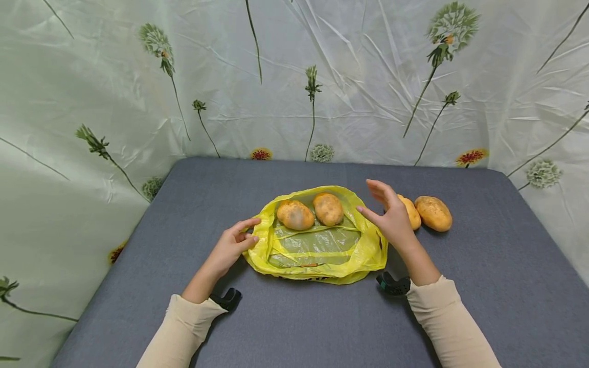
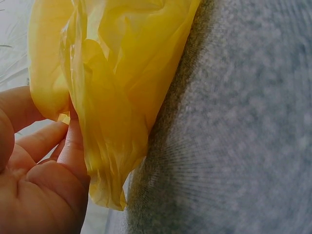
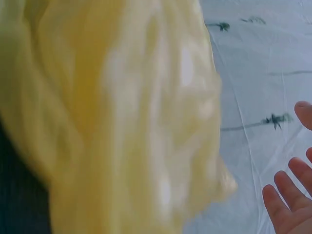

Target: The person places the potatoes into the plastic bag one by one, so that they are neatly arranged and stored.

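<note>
A yellow plastic bag (image 1: 317,243) lies on the table with its mouth spread open upward. Inside it, toward the far side, are two potatoes, one on the left (image 1: 295,214) and one on the right (image 1: 328,209). My left hand (image 1: 230,248) holds the bag's left rim with thumb and fingers; the left wrist view shows the thin film (image 2: 114,92) between them. Over the bag's right edge, my right hand (image 1: 391,217) hovers with fingers apart and nothing in them. Right of that hand sits a potato (image 1: 433,213), and another (image 1: 411,212) is partly hidden behind it.
A dark grey cloth-covered table (image 1: 303,327) carries everything. Behind it and to the left hangs a pale curtain (image 1: 257,102) printed with flowers. Black straps (image 1: 394,284) show at both wrists.
</note>
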The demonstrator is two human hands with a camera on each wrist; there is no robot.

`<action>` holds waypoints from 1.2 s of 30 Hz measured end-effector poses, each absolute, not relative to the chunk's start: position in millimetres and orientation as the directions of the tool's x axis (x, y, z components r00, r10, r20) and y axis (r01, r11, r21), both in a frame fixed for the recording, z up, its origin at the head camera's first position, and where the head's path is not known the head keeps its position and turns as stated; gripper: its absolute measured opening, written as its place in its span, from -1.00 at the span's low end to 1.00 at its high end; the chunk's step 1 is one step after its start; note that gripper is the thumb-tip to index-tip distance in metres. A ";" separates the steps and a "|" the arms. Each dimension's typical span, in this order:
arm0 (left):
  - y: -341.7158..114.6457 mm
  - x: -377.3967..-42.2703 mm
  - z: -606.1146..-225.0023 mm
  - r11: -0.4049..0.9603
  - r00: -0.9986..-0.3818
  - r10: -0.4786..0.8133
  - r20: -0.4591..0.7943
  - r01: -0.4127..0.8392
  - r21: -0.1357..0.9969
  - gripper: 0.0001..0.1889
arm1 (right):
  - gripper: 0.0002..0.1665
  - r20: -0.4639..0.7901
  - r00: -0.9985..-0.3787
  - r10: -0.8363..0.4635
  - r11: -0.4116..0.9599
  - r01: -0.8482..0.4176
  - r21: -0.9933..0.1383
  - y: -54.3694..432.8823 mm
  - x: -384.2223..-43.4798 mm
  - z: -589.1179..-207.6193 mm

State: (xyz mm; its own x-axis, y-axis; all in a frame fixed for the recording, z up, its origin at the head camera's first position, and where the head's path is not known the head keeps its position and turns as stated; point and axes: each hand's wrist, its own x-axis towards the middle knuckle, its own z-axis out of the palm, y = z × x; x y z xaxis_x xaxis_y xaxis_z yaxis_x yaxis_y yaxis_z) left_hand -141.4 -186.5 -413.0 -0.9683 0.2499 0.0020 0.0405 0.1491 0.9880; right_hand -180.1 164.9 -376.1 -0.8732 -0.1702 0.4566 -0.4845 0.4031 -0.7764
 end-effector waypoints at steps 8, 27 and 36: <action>-189.9 -146.0 -426.0 0.152 -0.970 0.244 0.004 0.042 0.988 -0.53 | -0.30 0.441 -0.895 -0.075 0.451 -0.425 -0.785 192.9 -174.8 -376.2; -189.9 -146.0 -426.0 0.151 -0.968 0.250 -0.009 0.030 0.988 -0.53 | -0.32 0.507 -0.852 0.129 0.534 -0.372 -0.760 267.7 -173.5 -414.7; -190.2 -146.5 -427.0 0.166 -0.968 0.250 -0.012 0.031 0.986 -0.53 | -0.34 0.459 -0.852 0.252 0.561 -0.258 -0.786 279.9 -165.6 -415.0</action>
State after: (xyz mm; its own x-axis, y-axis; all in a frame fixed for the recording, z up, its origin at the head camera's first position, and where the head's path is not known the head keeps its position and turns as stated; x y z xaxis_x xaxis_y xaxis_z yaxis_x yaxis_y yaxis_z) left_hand -146.5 -190.2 -427.0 -0.9682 0.2500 -0.0117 0.0310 0.1663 0.9856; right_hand -165.6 279.9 -415.0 -0.8518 0.2517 0.4595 -0.2582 0.5615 -0.7862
